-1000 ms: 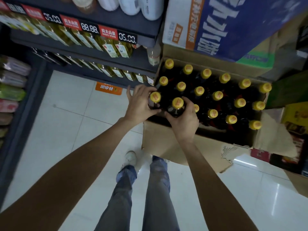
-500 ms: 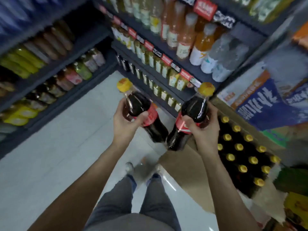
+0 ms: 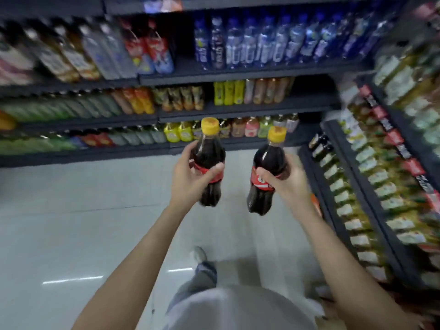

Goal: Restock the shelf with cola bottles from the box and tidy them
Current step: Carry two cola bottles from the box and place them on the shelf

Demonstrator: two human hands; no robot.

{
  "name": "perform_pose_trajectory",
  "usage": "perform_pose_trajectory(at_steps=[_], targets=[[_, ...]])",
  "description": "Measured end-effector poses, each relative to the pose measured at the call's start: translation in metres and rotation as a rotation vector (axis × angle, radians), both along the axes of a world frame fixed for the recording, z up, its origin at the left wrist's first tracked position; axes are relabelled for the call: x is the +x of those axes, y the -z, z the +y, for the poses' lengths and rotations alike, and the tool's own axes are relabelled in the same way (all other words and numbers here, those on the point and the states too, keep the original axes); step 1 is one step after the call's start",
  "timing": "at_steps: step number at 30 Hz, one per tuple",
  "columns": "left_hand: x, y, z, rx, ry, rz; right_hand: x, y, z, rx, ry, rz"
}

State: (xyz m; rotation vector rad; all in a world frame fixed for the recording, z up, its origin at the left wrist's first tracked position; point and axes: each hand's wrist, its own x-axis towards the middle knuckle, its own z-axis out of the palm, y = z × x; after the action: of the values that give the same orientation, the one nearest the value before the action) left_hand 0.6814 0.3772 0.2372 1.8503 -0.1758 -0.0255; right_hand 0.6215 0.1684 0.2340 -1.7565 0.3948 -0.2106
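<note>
Since the earlier frame, I note the view has swung from the box to dark drinks shelving [image 3: 238,108] across the aisle. Left hand [image 3: 190,179] grips one full dark plastic cola bottle with yellow cap [image 3: 209,163] at its red label; right hand [image 3: 285,182] grips a second [image 3: 266,177] likewise. I judge them weighty, stiff and slippery; hold at the waist. Writing blurred, unreadable.

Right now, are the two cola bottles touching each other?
Apart. The head view shows floor between the left bottle, held by the left hand, and the right bottle, held by the right hand.
</note>
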Motion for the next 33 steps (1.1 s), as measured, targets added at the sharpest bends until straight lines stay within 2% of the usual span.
perform_pose_trajectory(at_steps=[4,8,13,18,24,33], targets=[[0.077,-0.025,0.102,0.149,-0.118,-0.132,0.098,-0.006,0.088,-0.104,-0.134,-0.038],[0.156,-0.05,0.18,0.245,-0.244,-0.252,0.196,-0.024,0.164,-0.105,-0.177,-0.105],[0.26,-0.078,0.248,0.199,-0.361,-0.377,0.317,-0.061,0.234,-0.142,-0.238,-0.239],[0.374,-0.101,0.294,0.154,-0.44,-0.497,0.435,-0.095,0.297,-0.149,-0.183,-0.448],[0.514,-0.133,0.336,0.064,-0.523,-0.52,0.544,-0.131,0.353,-0.094,-0.067,-0.602],[0.678,-0.143,0.366,0.032,-0.475,-0.477,0.653,-0.142,0.401,-0.221,0.091,-0.658]])
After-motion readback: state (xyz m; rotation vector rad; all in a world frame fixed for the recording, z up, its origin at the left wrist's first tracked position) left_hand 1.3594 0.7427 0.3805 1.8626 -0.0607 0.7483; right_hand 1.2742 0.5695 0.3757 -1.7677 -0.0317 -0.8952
